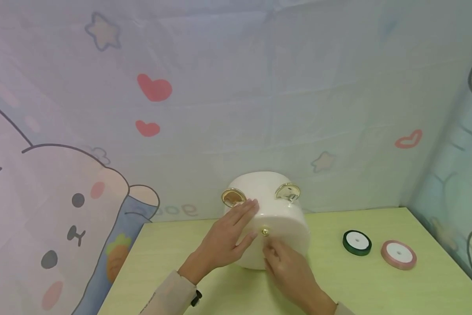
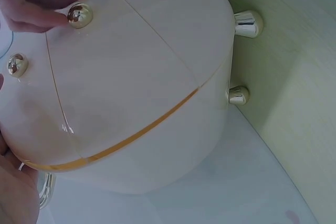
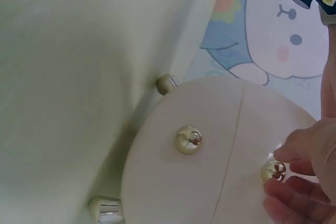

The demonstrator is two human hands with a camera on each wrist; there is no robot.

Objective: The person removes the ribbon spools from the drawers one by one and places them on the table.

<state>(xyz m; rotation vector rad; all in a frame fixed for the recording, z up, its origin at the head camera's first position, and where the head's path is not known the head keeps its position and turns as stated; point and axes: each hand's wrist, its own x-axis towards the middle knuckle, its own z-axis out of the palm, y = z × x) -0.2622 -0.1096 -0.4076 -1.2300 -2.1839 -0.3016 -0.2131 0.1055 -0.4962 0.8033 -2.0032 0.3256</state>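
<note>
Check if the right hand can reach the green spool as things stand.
Likely yes: between the right hand and the green spool on the table, nothing visible stands in the way. The hand's grip is on a gold knob, so it would have to let go first.

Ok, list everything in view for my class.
Box: one, white, on table
Knobs: three, gold, box front
Feet: at least two, gold, under box
Round ears: two, gold rims, box top
Ribbon spools: two, green and pink, table's right
Table: one, pale green, under box
Backdrop: one, pale, printed, behind table
Wrist item: one, black, by left cuff
Sleeves: two, beige, at wrists
Left hand: one, bare, on box
Right hand: one, bare, pinching middle knob
</note>
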